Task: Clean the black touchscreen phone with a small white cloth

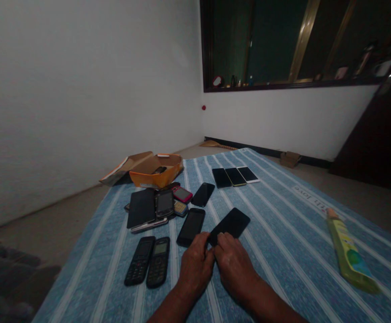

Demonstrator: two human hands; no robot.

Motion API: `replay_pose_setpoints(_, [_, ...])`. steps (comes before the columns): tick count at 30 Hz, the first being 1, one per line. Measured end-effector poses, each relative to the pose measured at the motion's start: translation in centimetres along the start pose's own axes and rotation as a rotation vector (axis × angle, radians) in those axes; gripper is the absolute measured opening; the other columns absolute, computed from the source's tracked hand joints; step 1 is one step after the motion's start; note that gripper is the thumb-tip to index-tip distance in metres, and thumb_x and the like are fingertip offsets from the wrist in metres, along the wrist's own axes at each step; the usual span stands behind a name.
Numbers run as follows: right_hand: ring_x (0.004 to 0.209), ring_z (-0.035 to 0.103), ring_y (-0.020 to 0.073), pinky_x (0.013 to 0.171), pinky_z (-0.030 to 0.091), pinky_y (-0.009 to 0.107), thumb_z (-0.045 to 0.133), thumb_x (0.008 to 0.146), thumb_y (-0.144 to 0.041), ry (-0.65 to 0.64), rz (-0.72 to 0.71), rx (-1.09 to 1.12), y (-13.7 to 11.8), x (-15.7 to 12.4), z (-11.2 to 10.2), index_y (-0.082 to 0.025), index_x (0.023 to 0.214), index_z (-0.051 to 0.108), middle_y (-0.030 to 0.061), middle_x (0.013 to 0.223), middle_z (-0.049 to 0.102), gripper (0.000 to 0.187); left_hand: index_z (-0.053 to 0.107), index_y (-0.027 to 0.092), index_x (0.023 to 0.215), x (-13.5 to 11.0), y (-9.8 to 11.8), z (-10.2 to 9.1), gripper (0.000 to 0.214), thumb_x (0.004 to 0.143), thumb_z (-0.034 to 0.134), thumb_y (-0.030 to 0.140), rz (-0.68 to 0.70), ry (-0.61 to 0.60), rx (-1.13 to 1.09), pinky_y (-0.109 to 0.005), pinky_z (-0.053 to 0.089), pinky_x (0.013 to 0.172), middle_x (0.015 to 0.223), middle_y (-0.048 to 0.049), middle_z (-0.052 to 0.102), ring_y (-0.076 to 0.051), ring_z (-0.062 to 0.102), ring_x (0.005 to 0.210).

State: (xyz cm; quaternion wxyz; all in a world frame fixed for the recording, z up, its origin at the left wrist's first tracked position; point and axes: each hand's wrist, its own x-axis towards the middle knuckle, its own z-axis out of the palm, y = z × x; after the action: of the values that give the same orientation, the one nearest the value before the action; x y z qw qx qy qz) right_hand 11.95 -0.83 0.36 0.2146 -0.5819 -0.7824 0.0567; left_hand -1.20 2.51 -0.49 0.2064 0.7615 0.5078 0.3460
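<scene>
A large black smartphone (235, 220) lies at a slant, screen up, just beyond my hands. My left hand (196, 260) is closed at its near left corner. Curled fingers of my right hand (235, 259) grip its near end, and parts of that end are hidden under them. Beside my left hand rests another black smartphone (191, 226), with a smaller dark phone (203, 194) beyond it. Two keypad phones, one dark (141, 260) and one with a grey screen (158, 261), lie side by side to the left.
A pile with a black tablet-like slab (141, 208), a pink phone (182, 194) and others sits left, before an open orange box (162, 177). Three phones, including a white-framed phone (248, 174), form a row at the back. A yellow-green bottle (350, 255) lies right on the striped cloth (289, 251).
</scene>
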Motion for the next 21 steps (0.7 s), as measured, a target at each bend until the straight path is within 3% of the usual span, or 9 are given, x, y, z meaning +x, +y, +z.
replay_pose_setpoints(4, [0.101, 0.053, 0.0257, 0.086, 0.041, 0.039, 0.044, 0.088, -0.004, -0.004, -0.030, 0.028, 0.5, 0.2, -0.5, -0.015, 0.097, 0.069, 0.0128, 0.102, 0.063, 0.029, 0.059, 0.019, 0.106, 0.0, 0.3, -0.1, 0.032, 0.078, 0.043, 0.020, -0.002, -0.007, -0.021, -0.037, 0.053, 0.081, 0.096, -0.0077, 0.066, -0.023, 0.066, 0.089])
replay_pose_setpoints(10, [0.093, 0.055, 0.0219, 0.082, 0.041, 0.034, 0.044, 0.084, -0.001, -0.022, 0.044, 0.011, 2.2, 0.9, -1.9, -0.015, 0.088, 0.068, 0.0107, 0.095, 0.064, 0.029, 0.059, 0.018, 0.107, 0.0, 0.4, -0.1, 0.032, 0.079, 0.044, 0.022, -0.012, -0.017, -0.007, -0.038, 0.053, 0.082, 0.100, -0.0088, 0.067, -0.024, 0.066, 0.093])
replay_pose_setpoints(16, [0.097, 0.057, 0.0227, 0.086, 0.043, 0.035, 0.043, 0.088, -0.004, -0.003, -0.103, 0.022, 1.0, 0.3, -0.6, -0.015, 0.094, 0.069, 0.0103, 0.097, 0.065, 0.029, 0.059, 0.018, 0.108, 0.0, 0.3, -0.2, 0.033, 0.078, 0.045, 0.022, -0.008, 0.005, -0.018, -0.038, 0.054, 0.082, 0.099, -0.0089, 0.068, -0.023, 0.066, 0.091])
replay_pose_setpoints(21, [0.099, 0.058, 0.0214, 0.087, 0.046, 0.032, 0.044, 0.084, 0.001, -0.054, -0.097, 0.075, 0.8, 0.5, -1.2, -0.014, 0.096, 0.069, 0.0096, 0.099, 0.065, 0.032, 0.060, 0.020, 0.107, 0.0, 0.2, -0.1, 0.033, 0.077, 0.045, 0.024, 0.008, 0.024, -0.019, -0.036, 0.055, 0.078, 0.097, -0.0074, 0.068, -0.022, 0.067, 0.086])
